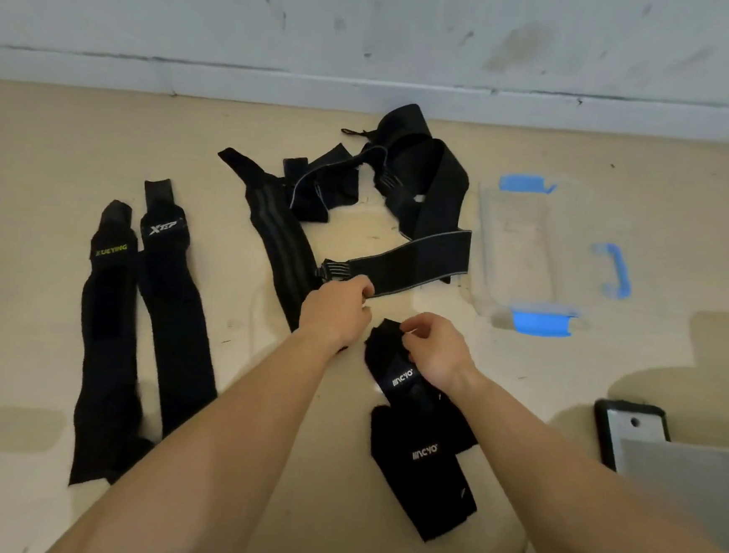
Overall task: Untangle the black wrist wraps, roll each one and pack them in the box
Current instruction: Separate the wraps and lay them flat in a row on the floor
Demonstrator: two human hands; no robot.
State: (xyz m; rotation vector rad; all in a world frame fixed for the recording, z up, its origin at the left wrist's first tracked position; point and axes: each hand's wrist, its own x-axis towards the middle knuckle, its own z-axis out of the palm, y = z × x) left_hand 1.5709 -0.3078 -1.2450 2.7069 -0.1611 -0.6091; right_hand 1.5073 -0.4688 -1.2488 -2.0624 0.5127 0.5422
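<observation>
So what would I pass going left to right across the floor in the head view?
Green-lettered wrap → X-logo wrap → striped wrap → left hand pinching a grey-edged strap → right hand pinching a short wrap → clear box.

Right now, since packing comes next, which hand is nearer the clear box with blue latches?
Right. The right hand pinches a logo wrist wrap below-left of the box; the left hand grips the grey-edged strap farther left.

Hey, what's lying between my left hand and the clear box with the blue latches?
Head view: the grey-edged black strap that the left hand pinches stretches across to right beside the clear box; nothing else lies there.
</observation>
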